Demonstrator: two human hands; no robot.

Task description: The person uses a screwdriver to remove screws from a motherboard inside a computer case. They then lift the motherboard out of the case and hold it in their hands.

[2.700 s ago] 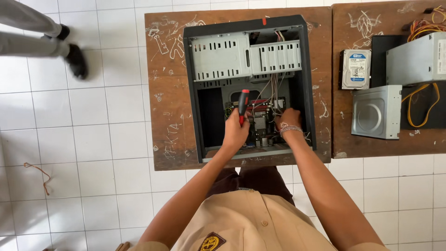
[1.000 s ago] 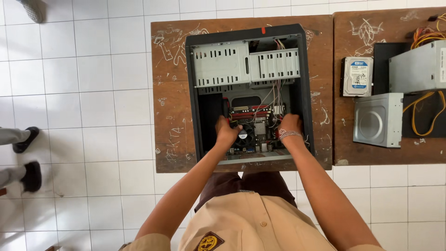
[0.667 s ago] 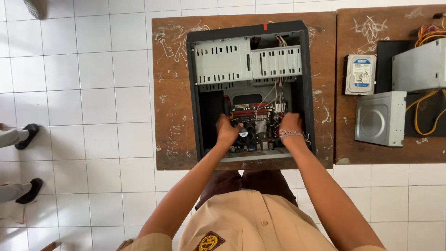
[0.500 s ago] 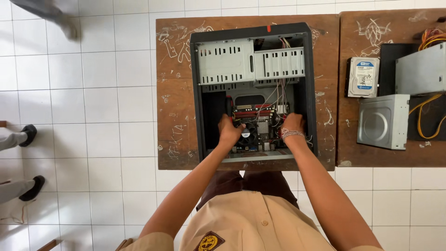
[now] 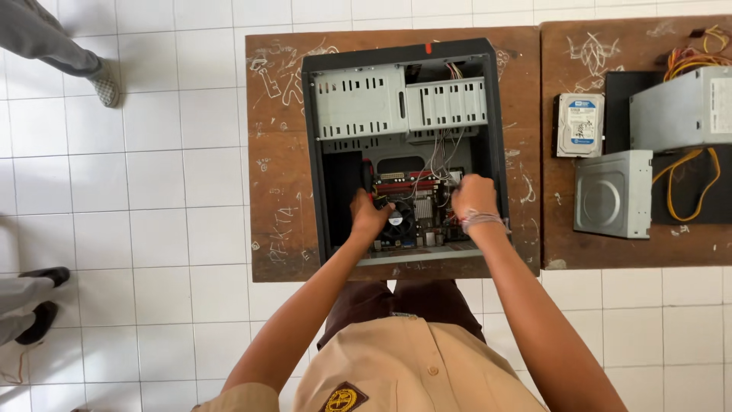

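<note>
An open black computer case [image 5: 333, 137] lies flat on a scribbled wooden desk [image 5: 274, 160]. Inside it, at the near end, sits a small motherboard [image 5: 422, 214] with a round black fan [image 5: 399, 218] and thin wires running up to the drive cages [image 5: 362, 99]. My left hand [image 5: 368, 216] grips the board's left edge beside the fan. My right hand [image 5: 473, 197], a band on its wrist, is closed over the board's right edge by the wires. What the fingertips touch is hidden.
A second desk [image 5: 557, 84] on the right carries a hard drive [image 5: 577, 125], a grey optical drive [image 5: 612, 193] and a power supply [image 5: 679, 107] with yellow cables [image 5: 686, 187]. Other people's shoes [image 5: 107, 80] [image 5: 42, 276] stand on the white tiled floor at the left.
The red-handled screwdriver my left hand held 2.7 s ago is out of sight. Both hands now sit at the board's sides. The people at the left have shifted.
</note>
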